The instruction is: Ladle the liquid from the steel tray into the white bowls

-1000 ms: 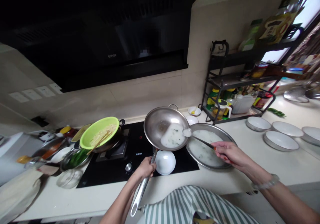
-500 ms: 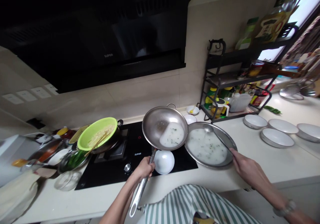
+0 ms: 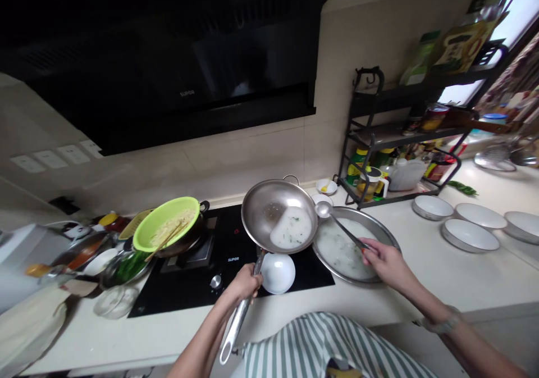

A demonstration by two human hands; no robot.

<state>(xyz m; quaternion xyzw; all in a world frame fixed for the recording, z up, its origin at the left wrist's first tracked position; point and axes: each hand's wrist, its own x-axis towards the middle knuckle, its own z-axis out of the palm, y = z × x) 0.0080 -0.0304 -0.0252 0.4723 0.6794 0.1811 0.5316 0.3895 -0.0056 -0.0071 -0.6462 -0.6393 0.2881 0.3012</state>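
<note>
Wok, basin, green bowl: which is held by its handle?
The wok, its handle in the left hand; the green bowl is untouched, and the right hand by the basin holds a ladle.

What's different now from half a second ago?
The right hand moved left, bringing the ladle from the metal basin toward the wok; its scoop now shows beside the wok's rim. Nothing was let go or newly grabbed. The left hand still grips the wok's handle, and the green bowl stayed put.
</note>
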